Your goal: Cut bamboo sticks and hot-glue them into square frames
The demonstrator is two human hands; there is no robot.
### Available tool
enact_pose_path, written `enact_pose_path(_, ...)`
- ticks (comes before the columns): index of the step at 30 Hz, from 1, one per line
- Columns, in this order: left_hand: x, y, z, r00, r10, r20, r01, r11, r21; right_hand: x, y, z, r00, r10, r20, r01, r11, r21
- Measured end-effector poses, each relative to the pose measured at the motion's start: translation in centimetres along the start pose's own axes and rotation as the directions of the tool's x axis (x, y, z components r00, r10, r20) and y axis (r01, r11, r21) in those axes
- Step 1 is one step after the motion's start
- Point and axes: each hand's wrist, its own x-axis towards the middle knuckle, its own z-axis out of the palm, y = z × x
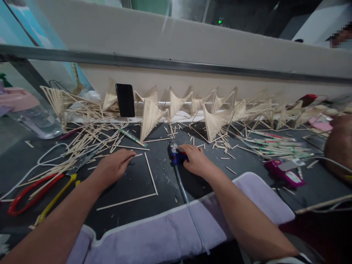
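Observation:
My left hand point(114, 167) is closed in a pinch on a thin wooden stick point(138, 155), whose pale end sticks out past the fingertips. My right hand point(195, 158) grips a blue glue gun point(178, 157) low over the dark table. A long clear glue stick point(189, 207) runs from the gun's back toward me. Between my hands, two wooden sticks lie on the table: one upright stick point(151, 173) meets a lower stick point(126, 201) at a corner. The palm side of both hands is hidden.
Twisted stick frames point(151, 119) line the back, beside a propped black phone point(125, 100). Left are loose sticks point(88, 141), red-handled scissors point(35, 192) and a water bottle point(35, 113). Right are a magenta glue gun point(283, 173) and another person's arm point(339, 146). A lavender cloth point(162, 233) covers the near edge.

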Motion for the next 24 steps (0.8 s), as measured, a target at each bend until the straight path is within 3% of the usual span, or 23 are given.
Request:
enact_pose_path(3,0.0,0.4,-0.1,0.999,0.023,0.038,-0.023,1.000,-0.001,0.0,0.1,0.9,0.993,0.103,0.057,-0.094,0.986,-0.135)
enact_pose_path(9,0.0,0.9,0.3,0.992,0.030,0.119,-0.025,0.999,-0.045,-0.1,-0.3,0.6,0.994,0.108,0.029,-0.102,0.982,-0.161)
enact_pose_path(11,0.0,0.9,0.5,0.994,0.014,0.106,-0.006,0.998,-0.068,0.0,-0.3,-0.1,0.994,0.109,-0.026,-0.110,0.991,-0.072)
enact_pose_path(14,0.1,1.2,0.5,0.996,0.000,0.090,0.012,0.991,-0.132,0.0,-0.8,-1.2,0.990,0.124,-0.069,-0.100,0.956,0.275)
enact_pose_path(16,0.1,1.5,0.2,0.996,0.009,0.093,0.010,0.979,-0.202,-0.1,-1.3,-1.3,0.990,0.136,-0.027,-0.099,0.827,0.553)
enact_pose_path(18,0.1,1.8,0.0,0.996,0.014,0.083,0.009,0.963,-0.268,-0.3,-2.0,-0.8,0.984,0.166,0.059,-0.157,0.669,0.727)
enact_pose_path(20,0.2,1.9,0.0,0.997,-0.003,0.079,0.026,0.954,-0.298,-0.5,-2.7,0.1,0.960,0.230,0.160,-0.269,0.591,0.760)
enact_pose_path(22,0.3,1.6,0.2,0.995,-0.050,0.082,0.072,0.955,-0.286,-0.7,-3.3,0.9,0.933,0.280,0.226,-0.354,0.605,0.713)
enact_pose_path(24,0.4,1.2,0.5,0.991,-0.105,0.080,0.122,0.960,-0.254,-0.8,-3.6,1.4,0.942,0.250,0.224,-0.335,0.655,0.678)
